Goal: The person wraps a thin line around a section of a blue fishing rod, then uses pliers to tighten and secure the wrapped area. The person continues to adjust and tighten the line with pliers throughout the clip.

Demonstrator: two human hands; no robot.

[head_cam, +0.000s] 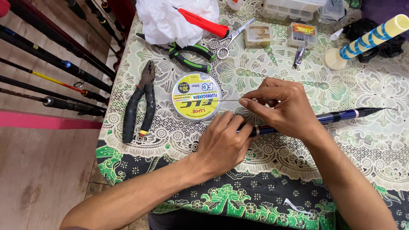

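Both forearms reach in from the near edge, and the left hand (223, 142) lies palm-down on the dark blue fishing rod (336, 116), its fingers curled over the shaft, apparently to pin it flat against the tabletop (375, 140) so it cannot roll. Just beyond, the right hand (279, 108) hovers over the same shaft with thumb and forefinger pressed together, pinching a thin clear line (230, 101) that runs taut off the fingertips toward the round yellow-labelled line spool (196, 96) lying flat just to their left; held tight like that, the line looks easier to control near the rod. The rod's slim black tip trails away to the right of the fingers, resting on the lace cloth. Farther left of the spool lie black-handled pliers (140, 102), jaws pointing away, and beyond the fingers sit green-handled pliers (191, 55), small scissors (223, 42), a red-handled tool (202, 23) on crumpled white paper (170, 19), nail clippers (299, 53), and small clear boxes (258, 35), all within arm's reach. Off the tabletop's left edge, several dark rods (55, 81) lean side by side.
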